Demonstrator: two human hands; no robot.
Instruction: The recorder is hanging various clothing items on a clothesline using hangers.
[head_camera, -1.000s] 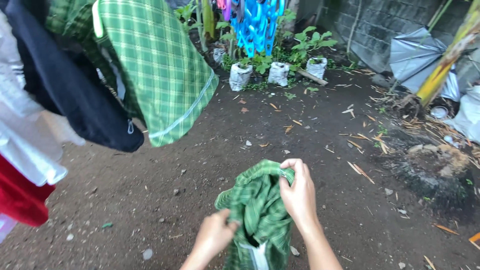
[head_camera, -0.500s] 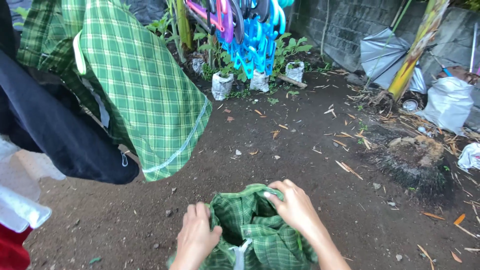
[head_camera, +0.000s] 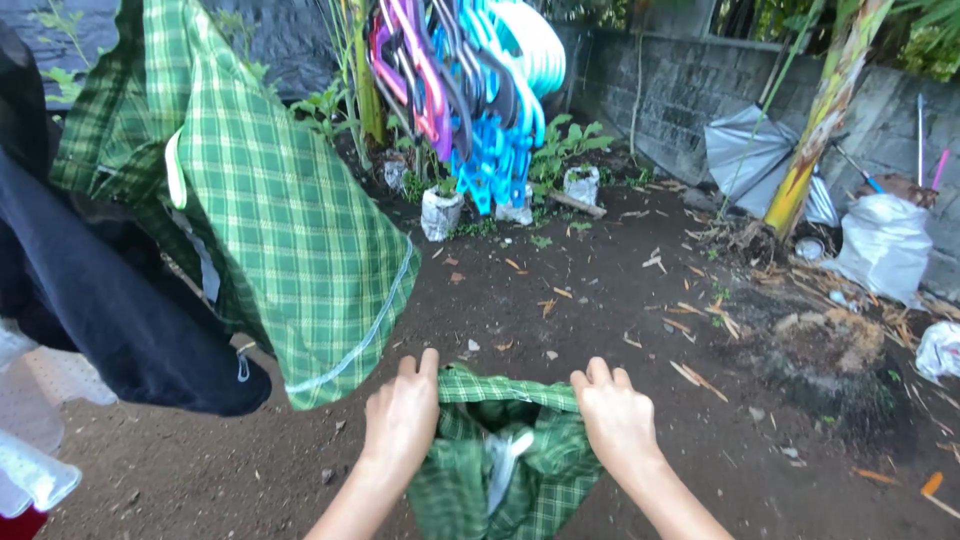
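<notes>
While we look down from the head view, our left hand (head_camera: 402, 418) and right hand (head_camera: 617, 421) each close on the waistband of the green plaid garment (head_camera: 500, 462), stretched between them above bare dirt (head_camera: 600, 300); a loosened grip could drop it there.

held garment (head_camera: 505, 470): green plaid, white inner strip | hanging cloth (head_camera: 290, 230): green plaid, pale hem line | hanging dark garment (head_camera: 110, 310): navy-black | hangers (head_camera: 470, 90): blue, pink, purple (bunched) | sacks (head_camera: 885, 250): white | ground (head_camera: 640, 400): dark brown
</notes>
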